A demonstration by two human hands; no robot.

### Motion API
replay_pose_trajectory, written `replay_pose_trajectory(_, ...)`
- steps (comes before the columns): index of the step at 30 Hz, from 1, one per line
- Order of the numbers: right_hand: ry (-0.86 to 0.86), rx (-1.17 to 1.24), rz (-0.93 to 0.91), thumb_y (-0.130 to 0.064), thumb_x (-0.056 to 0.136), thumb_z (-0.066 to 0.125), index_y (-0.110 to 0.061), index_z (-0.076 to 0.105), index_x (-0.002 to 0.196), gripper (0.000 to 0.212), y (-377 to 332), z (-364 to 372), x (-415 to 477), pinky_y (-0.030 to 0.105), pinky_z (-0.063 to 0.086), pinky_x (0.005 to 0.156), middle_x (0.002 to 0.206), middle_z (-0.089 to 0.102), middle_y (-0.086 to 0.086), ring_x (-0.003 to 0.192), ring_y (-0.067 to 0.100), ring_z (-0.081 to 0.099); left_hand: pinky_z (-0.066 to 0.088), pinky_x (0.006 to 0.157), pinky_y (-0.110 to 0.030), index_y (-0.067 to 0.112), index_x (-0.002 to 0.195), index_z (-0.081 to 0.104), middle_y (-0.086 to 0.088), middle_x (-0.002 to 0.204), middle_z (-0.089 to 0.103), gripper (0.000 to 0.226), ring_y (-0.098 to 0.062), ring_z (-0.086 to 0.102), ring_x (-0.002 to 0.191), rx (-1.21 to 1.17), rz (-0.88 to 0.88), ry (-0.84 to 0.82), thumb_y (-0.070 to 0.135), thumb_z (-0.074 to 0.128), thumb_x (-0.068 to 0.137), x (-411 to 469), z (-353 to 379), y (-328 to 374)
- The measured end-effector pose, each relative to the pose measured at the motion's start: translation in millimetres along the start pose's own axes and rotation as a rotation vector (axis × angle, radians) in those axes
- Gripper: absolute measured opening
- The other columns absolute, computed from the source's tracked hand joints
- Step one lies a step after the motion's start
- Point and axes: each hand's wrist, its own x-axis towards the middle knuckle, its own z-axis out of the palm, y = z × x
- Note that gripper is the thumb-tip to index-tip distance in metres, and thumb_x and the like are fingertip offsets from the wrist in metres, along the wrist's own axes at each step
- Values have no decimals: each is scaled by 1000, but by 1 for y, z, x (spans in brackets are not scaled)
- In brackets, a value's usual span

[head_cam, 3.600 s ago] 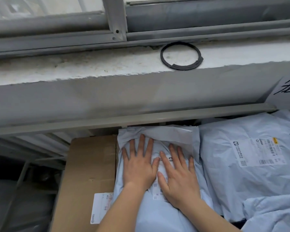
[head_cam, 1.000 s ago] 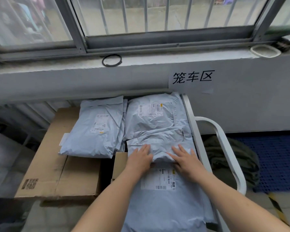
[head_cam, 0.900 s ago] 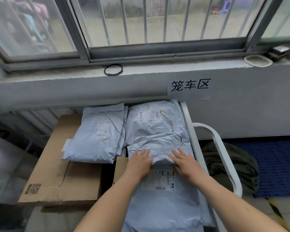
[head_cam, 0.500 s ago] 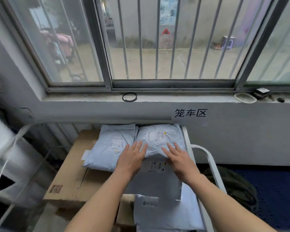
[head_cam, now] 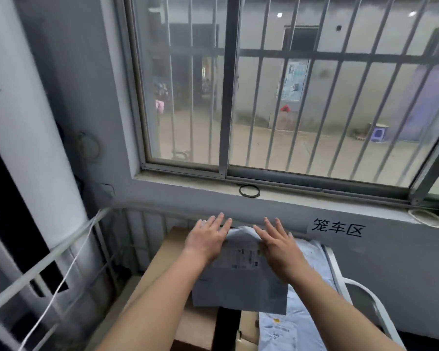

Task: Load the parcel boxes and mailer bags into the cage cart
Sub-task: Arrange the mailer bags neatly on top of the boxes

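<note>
Pressing flat, left hand [head_cam: 206, 239] and right hand [head_cam: 277, 243] lie with fingers straight on the grey mailer bag [head_cam: 241, 282], atop a cardboard box [head_cam: 160, 262] in the cage cart [head_cam: 333, 264]. Judged light, soft, slippery; best gripped at its edges

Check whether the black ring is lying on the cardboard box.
No, the black ring lies on the window sill, above and apart from the cardboard box.
</note>
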Motion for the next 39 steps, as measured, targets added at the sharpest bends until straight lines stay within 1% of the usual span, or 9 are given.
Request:
replay_pose_trajectory(4,-29,14,37,-34,109,30,-40,18,158,51,-56,6,29,53,13,122,169,-3,-2,154,26,-12,18,120,-55,24,161,3,-7,169,0,59,-26,9,154,-26,5,-19,14,24,107,1,4,-63)
replay_pose_trajectory(9,-25,26,64,-34,109,30,-40,18,158,50,-129,13,72,52,11,123,169,-5,-3,154,25,-13,19,120,-56,24,161,2,-9,168,3,60,-29,9,154,-22,34,-41,13,26,107,13,14,-151)
replay_pose_trajectory(17,-99,67,117,-34,108,34,-42,23,156,50,-168,45,117,54,14,121,169,-5,-3,154,26,-12,17,121,-51,24,161,7,-12,168,5,56,-31,11,153,1,86,-173,15,20,108,34,32,-209)
replay_pose_trajectory(21,-127,99,94,-35,107,33,-39,33,153,46,-174,60,143,56,15,120,169,-4,-3,154,27,-12,18,120,-50,24,161,9,-14,167,6,57,-33,13,152,32,44,-195,12,24,107,45,41,-227)
replay_pose_trajectory(24,-150,119,82,-39,108,28,-35,42,147,42,-178,76,160,57,17,119,169,-4,-2,154,27,-11,19,119,-50,24,161,8,-13,167,8,63,-32,15,151,48,33,-279,7,30,104,52,49,-239)
replay_pose_trajectory(29,-189,112,93,-41,108,24,-34,44,144,41,-174,96,202,56,18,119,169,-5,-2,154,28,-11,21,118,-52,25,161,8,-12,166,11,68,-32,19,150,12,24,-376,2,31,101,89,63,-257)
replay_pose_trajectory(34,-238,81,149,-36,106,33,-34,48,139,36,-157,137,241,58,19,118,168,-10,1,154,29,-12,29,115,-53,28,161,10,-12,165,17,63,-33,27,146,-42,65,-497,8,28,104,133,115,-264)
replay_pose_trajectory(36,-255,76,186,-32,105,36,-33,49,137,35,-149,160,255,57,20,118,168,-10,3,154,29,-12,32,113,-52,28,160,11,-11,163,22,63,-33,29,145,-51,85,-525,9,31,104,155,144,-266)
replay_pose_trajectory(39,-274,37,225,-25,103,38,-27,51,130,30,-134,195,283,55,24,115,168,-10,7,154,30,-12,37,109,-50,28,160,13,-12,158,29,65,-32,33,142,-52,108,-558,7,34,103,186,188,-268)
